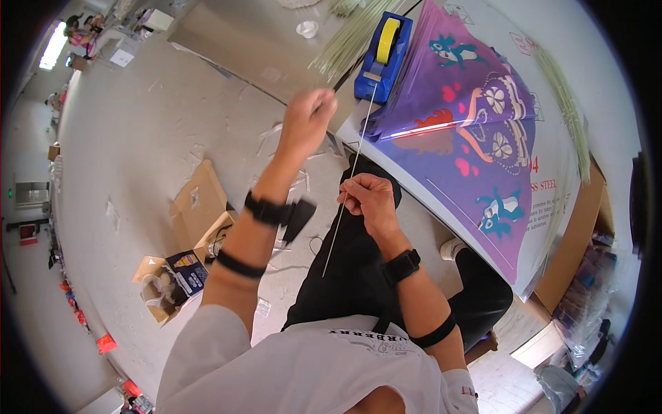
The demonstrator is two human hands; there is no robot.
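My right hand (369, 199) pinches a thin pale rod (343, 214) that runs from below my knee level up toward the blue tape dispenser (383, 56). My left hand (305, 121) is raised and closed, blurred with motion, near the upper part of the rod; whether it grips the rod or a strip of tape I cannot tell. The dispenser carries a yellow tape roll and stands on the table edge. A stack of purple printed kite sheets (476, 131) with cartoon figures lies on the white table right of the dispenser.
A bundle of pale thin rods (352, 38) lies behind the dispenser, and more rods (565, 103) lie along the table's right side. Open cardboard boxes (186, 241) with packets sit on the grey floor at left. A small white cup (307, 29) rests on the far table.
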